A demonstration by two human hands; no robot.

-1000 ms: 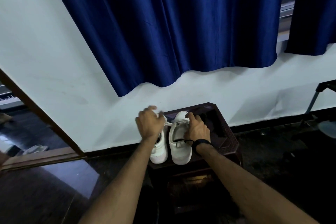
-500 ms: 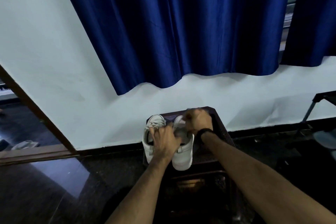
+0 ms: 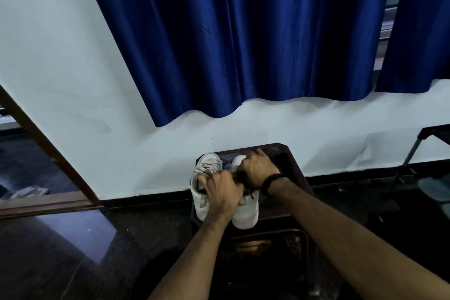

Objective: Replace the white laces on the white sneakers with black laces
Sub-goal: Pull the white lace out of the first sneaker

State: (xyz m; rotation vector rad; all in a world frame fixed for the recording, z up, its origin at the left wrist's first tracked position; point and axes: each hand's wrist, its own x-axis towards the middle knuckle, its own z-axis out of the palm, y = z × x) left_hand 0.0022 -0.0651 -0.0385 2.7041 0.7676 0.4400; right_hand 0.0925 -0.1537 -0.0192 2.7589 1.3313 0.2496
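Left hand point(image 3: 220, 191) had shifted right, gripping the left white lace-up sneaker point(image 3: 203, 185); right hand's point(image 3: 254, 169) grip indiscernible; tugging risked toppling the shoe off the dark wooden stool point(image 3: 295, 173)

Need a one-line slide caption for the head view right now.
Both hands, left and right, work on a pair of white sneakers on a dark stool beneath blue curtains.

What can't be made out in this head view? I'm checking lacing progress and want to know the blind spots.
- Right white sneaker: its lacing is covered by both hands.
- Right hand: its grip is hidden behind its own back.
- Left hand: its fingers curl out of sight.
- Left white sneaker: its white laces are small and blurred.
- Black laces: not identifiable.
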